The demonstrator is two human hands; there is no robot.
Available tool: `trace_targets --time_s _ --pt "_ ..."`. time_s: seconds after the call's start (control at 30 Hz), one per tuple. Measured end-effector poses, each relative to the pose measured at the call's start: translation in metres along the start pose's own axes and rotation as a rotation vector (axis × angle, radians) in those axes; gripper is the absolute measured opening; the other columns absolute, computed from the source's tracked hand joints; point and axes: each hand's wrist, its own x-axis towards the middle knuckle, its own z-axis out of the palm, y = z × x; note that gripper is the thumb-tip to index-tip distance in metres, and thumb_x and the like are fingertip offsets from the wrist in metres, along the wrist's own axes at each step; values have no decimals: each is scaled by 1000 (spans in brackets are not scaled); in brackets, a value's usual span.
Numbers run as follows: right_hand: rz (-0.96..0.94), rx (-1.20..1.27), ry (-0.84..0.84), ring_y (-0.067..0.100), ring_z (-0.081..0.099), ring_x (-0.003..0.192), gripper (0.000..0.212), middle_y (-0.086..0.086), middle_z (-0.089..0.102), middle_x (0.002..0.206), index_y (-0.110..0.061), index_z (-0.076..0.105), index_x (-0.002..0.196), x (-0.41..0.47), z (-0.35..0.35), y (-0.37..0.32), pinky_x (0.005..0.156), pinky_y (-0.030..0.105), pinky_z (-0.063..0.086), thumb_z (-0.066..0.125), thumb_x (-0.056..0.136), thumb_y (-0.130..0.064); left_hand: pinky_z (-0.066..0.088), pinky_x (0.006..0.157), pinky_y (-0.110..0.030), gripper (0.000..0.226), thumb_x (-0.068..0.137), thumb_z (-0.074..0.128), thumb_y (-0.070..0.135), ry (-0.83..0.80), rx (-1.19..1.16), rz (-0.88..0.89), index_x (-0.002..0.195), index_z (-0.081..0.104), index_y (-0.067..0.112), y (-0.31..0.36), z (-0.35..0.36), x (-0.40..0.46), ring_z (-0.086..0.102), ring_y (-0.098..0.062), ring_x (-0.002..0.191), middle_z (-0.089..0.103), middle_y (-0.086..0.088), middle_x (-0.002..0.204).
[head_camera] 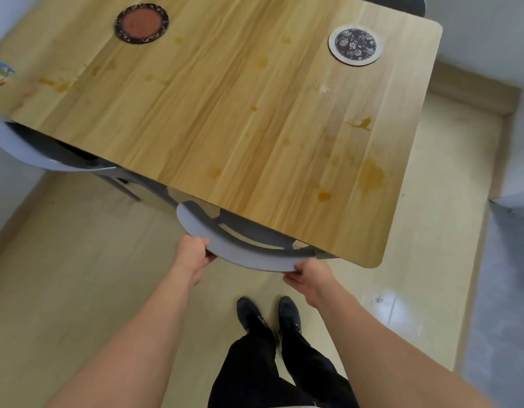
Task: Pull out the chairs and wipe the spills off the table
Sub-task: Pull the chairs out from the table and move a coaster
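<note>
Both hands, left hand (193, 254) and right hand (306, 279), curl their fingers round the near chair (249, 257) backrest, running left-right under the spill-stained tabletop (240, 113).

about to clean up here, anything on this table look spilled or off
Yes: amber spills dot the table, the largest puddle near its right edge, more smears at the left. The two coasters sit flat.

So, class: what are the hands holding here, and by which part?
Both the left hand and right hand grip the chair by its curved backrest, one near each end.
</note>
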Motion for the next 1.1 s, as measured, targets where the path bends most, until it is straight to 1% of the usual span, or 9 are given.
trace_targets --time_s 0.07,0.2,0.33,0.43,0.5,0.67,0.77,0.97,1.1 --pt "-25 -8 29 31 64 86 24 18 59 91 3 45 118 1 -4 3 86 41 51 35 96 8 53 79 -40 26 98 40 -7 -21 -12 -2 121 50 1 -4 0 1 62 -33 106 62 -21 118" --pt "-66 15 54 35 65 99 34 24 60 111 5 44 127 3 -10 -4 83 41 53 38 94 8 51 82 -41 31 99 41 -6 -82 -34 26 129 49 -5 -5 4 -7 63 -33 103 63 -23 119" --pt "-88 11 51 29 66 82 32 19 60 97 4 43 126 -3 -10 -2 86 41 52 36 95 7 51 84 -41 29 100 41 -6 -107 -78 54 128 49 -6 -1 6 -9 63 -33 103 62 -23 117" --pt "-100 17 74 30 65 87 28 17 60 90 3 43 123 -4 -22 1 94 42 50 34 97 5 52 81 -41 26 99 42 -6 -145 -82 42 123 52 -2 -9 16 -11 66 -29 94 64 -21 113" --pt "-116 30 90 32 64 91 25 17 60 89 4 43 119 -5 -33 0 94 43 49 34 96 6 52 82 -41 24 99 43 -6 -179 -78 34 120 53 -2 -13 26 -13 66 -27 91 66 -20 109" --pt "-150 46 102 35 64 92 22 18 60 91 5 46 116 -7 -47 0 96 46 49 34 97 6 52 85 -41 20 100 43 -5 -187 -101 19 116 53 -2 -20 37 -17 66 -27 90 66 -17 103" --pt "-148 53 103 31 65 87 21 18 61 91 4 46 116 -7 -48 3 94 44 50 36 97 5 52 87 -41 19 100 43 -5 -170 -113 15 115 53 -1 -20 38 -21 65 -29 94 65 -19 104" --pt "-147 44 155 29 66 83 25 21 60 106 0 45 117 -6 -64 -2 93 43 51 34 95 6 52 87 -41 19 100 43 -6 -188 -105 -18 114 54 -2 -29 50 -27 66 -30 95 66 -20 103" --pt "-130 45 175 27 67 80 23 20 61 106 -1 44 116 -6 -68 -3 86 40 52 36 96 4 53 85 -40 18 100 44 -5 -189 -109 -27 114 54 -1 -31 55 -30 66 -31 98 66 -21 105"
